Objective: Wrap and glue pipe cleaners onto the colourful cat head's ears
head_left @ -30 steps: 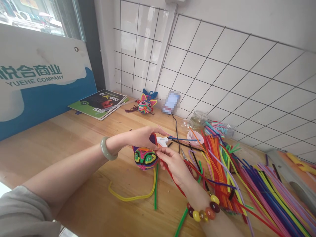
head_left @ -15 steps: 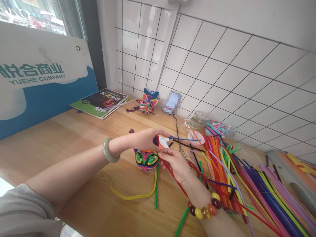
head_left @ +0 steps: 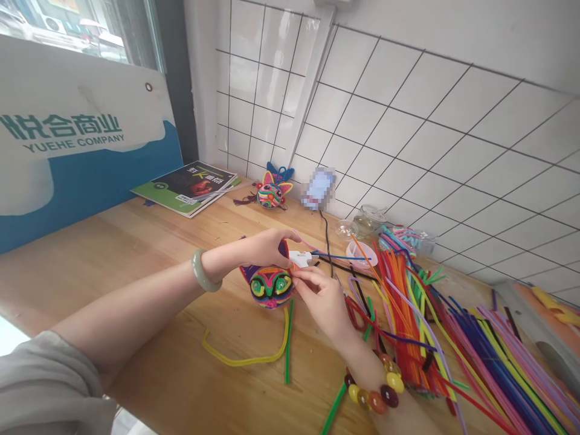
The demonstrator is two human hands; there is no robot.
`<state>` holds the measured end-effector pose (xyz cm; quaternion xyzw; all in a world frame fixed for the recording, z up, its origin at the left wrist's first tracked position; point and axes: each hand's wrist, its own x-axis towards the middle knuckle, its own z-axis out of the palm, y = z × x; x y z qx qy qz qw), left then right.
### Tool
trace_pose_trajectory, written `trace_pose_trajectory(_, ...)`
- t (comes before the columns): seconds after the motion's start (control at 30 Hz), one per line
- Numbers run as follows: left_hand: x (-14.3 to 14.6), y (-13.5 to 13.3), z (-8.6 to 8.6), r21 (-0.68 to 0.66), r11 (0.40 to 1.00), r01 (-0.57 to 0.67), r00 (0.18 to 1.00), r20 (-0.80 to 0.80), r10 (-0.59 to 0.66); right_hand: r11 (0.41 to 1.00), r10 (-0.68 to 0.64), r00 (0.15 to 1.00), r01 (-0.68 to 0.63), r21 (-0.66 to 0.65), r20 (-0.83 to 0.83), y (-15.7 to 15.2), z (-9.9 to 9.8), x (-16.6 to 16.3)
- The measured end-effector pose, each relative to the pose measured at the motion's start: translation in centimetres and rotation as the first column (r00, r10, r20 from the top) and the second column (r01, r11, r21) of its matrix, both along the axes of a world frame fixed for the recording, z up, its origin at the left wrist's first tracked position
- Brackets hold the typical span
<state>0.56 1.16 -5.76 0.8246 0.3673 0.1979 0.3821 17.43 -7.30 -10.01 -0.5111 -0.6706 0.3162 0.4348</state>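
A round cat-like head (head_left: 270,289) made of coiled pipe cleaners, with green eyes, a pink nose line and purple ears, sits on the wooden table. My left hand (head_left: 270,249) reaches over its top, thumb and fingers curled round the red-and-purple ear on the right. My right hand (head_left: 319,297) is closed in a pinch against the head's right side; whatever lies between its fingertips is hidden. Just beyond the fingers is a white-and-orange tool (head_left: 299,258) resembling a small glue gun, with a blue stick (head_left: 344,257) pointing right from it.
Yellow (head_left: 247,363) and green pipe cleaners (head_left: 289,344) lie in front. Red-handled scissors (head_left: 356,311) and bundles of coloured pipe cleaners (head_left: 403,314) spread rightward. A finished pipe-cleaner head (head_left: 270,194), a phone (head_left: 318,189), a pink bowl (head_left: 361,257) and booklets (head_left: 185,187) stand farther back.
My left hand has shifted slightly left and up, showing more of the cat-like head and its ears. The red strand that trailed below my right hand no longer shows there.
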Motion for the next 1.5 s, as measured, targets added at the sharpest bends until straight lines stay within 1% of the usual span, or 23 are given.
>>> trace_pose_trajectory(0.07, 0.0, 0.0, 0.0, -0.002, 1.000, 0.006, 1.000, 0.012, -0.006, 0.999, 0.002, 0.999, -0.004, 0.049, 0.035, -0.1, 0.2, -0.1)
trace_pose_trajectory(0.17, -0.1, 0.0, 0.1, 0.001, 1.000, 0.018, 1.000, 0.019, -0.018, 0.998, 0.012, 0.999, -0.015, 0.068, 0.050, -0.2, 0.2, -0.1)
trace_pose_trajectory(0.3, -0.1, -0.1, 0.2, -0.010, 1.000, 0.023, 1.000, 0.005, -0.023, 0.997, 0.040, 0.998, -0.043, 0.068, 0.058, -0.2, 0.1, -0.1)
trace_pose_trajectory(0.47, 0.1, -0.3, 0.3, 0.017, 1.000, -0.006, 1.000, 0.004, 0.006, 0.996, 0.047, 0.996, -0.053, 0.074, 0.075, -0.2, 0.3, -0.1)
trace_pose_trajectory(0.53, 0.1, -0.4, 0.3, 0.009, 1.000, -0.007, 1.000, 0.004, 0.007, 0.995, 0.051, 0.994, -0.058, 0.077, 0.094, -0.2, 0.5, -0.1)
trace_pose_trajectory(0.63, 0.2, -0.5, 0.4, -0.002, 1.000, 0.009, 1.000, 0.015, -0.009, 0.995, 0.061, 0.989, -0.071, 0.075, 0.132, -0.2, 0.6, 0.0)
trace_pose_trajectory(0.73, 0.3, -0.5, 0.4, 0.013, 0.999, 0.036, 0.999, 0.034, -0.037, 0.993, 0.073, 0.985, -0.086, 0.080, 0.153, -0.2, 0.7, 0.1)
trace_pose_trajectory(0.9, 0.0, -0.3, 0.6, 0.033, 0.999, 0.043, 0.998, 0.033, -0.044, 0.992, 0.085, 0.982, -0.100, 0.080, 0.170, -0.2, 0.8, 0.2)
trace_pose_trajectory(1.1, -0.1, -0.1, 0.5, -0.028, 0.999, 0.046, 0.998, 0.032, -0.045, 0.995, 0.086, 0.973, -0.095, 0.033, 0.212, -0.1, 0.8, 0.5)
trace_pose_trajectory(1.27, -0.1, 0.1, 0.4, -0.038, 0.999, 0.020, 0.999, 0.029, -0.019, 0.993, 0.095, 0.963, -0.111, 0.049, 0.253, 0.1, 0.6, 0.8)
trace_pose_trajectory(1.37, -0.2, 0.2, 0.6, -0.064, 0.998, -0.028, 1.000, 0.000, 0.028, 0.989, 0.040, 0.961, -0.077, 0.127, 0.275, 0.1, 1.4, 0.9)
trace_pose_trajectory(1.43, -0.4, 0.2, 0.8, -0.066, 0.996, -0.067, 0.997, -0.028, 0.066, 0.980, -0.043, 0.962, -0.012, 0.199, 0.268, -0.1, 2.2, 1.0)
trace_pose_trajectory(1.5, -0.7, 0.4, 1.0, -0.036, 0.995, -0.097, 0.994, -0.048, 0.095, 0.966, -0.111, 0.965, 0.049, 0.252, 0.238, -0.4, 3.1, 1.0)
